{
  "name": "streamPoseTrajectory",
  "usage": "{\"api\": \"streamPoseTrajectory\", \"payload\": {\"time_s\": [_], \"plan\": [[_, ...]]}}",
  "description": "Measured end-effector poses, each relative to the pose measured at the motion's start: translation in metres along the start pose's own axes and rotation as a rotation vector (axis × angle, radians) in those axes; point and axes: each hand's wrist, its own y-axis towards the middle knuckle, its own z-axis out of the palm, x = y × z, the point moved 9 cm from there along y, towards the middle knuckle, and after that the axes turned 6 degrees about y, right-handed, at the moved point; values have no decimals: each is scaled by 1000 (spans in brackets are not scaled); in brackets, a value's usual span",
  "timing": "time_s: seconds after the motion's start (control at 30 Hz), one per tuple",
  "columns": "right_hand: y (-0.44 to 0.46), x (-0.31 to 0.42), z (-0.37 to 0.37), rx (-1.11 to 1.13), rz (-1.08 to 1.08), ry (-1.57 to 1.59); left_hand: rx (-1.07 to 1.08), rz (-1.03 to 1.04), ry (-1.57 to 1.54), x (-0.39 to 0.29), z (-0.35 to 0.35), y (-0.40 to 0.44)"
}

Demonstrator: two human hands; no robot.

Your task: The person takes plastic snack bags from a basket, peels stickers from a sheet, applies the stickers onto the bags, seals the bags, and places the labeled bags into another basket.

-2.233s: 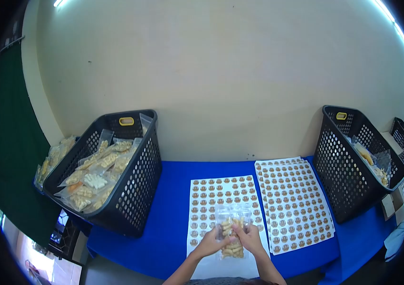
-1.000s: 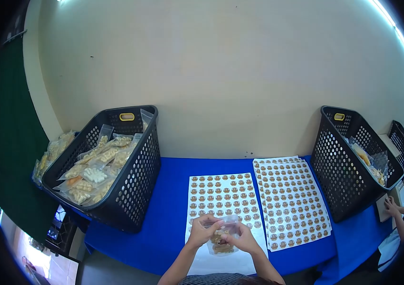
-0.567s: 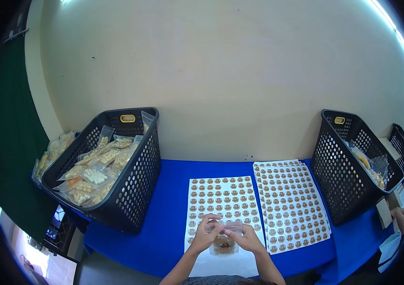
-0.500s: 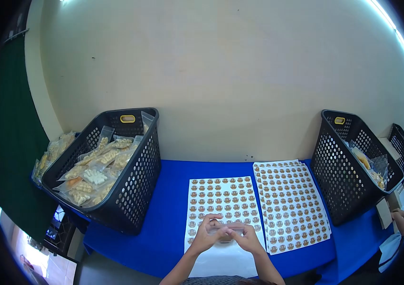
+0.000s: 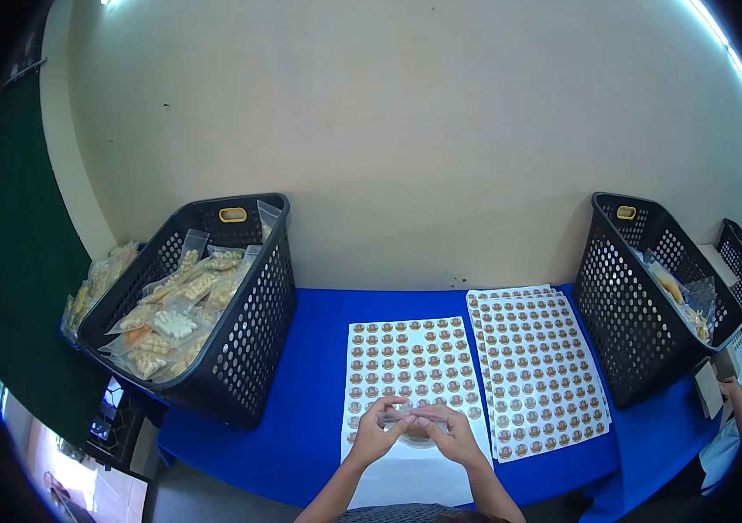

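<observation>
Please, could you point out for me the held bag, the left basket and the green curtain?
Held bag (image 5: pixel 416 439): head view, its lower part.
Left basket (image 5: pixel 250 362): head view, side wall with holes.
Green curtain (image 5: pixel 29 261): head view, middle of the cloth.

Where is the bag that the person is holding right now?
In the head view, the bag is low, near the middle, pinched between the left hand and right hand, above the sticker sheet.

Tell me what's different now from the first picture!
The left hand and right hand moved from the clear bag's middle to its top, still holding it. It has tipped, so its snacks hardly show. The other person's hand came down beside some cardboard. The sticker sheets, left basket and right basket stayed put.
</observation>
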Motion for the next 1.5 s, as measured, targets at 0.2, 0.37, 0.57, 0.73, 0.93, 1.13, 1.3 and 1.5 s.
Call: {"api": "streamPoseTrajectory", "payload": {"time_s": [0.2,0.37,0.57,0.73,0.93,1.13,1.3,1.5], "plan": [[-4,-9,-9,-33,34,-123,41,-141,223,14,0,-1],[-8,-3,-23,-119,-54,-197,77,58,373,-7,8,0],[-10,-8,-29,-126,-40,-174,142,65,306,-2,20,0],[-10,-18,-20,-85,94,-25,6,72,349,-5,4,-2],[-11,-25,-28,-142,134,-43,-78,-42,351,6,-20,-5],[-12,-13,-27,-137,-52,-139,-234,124,375,-3,-21,-11],[-17,-35,-24,-360,122,303,-227,263,482,-37,11,-21],[-8,19,24,111,-157,-162,-68,63,-60,-16,13,-12]]}}
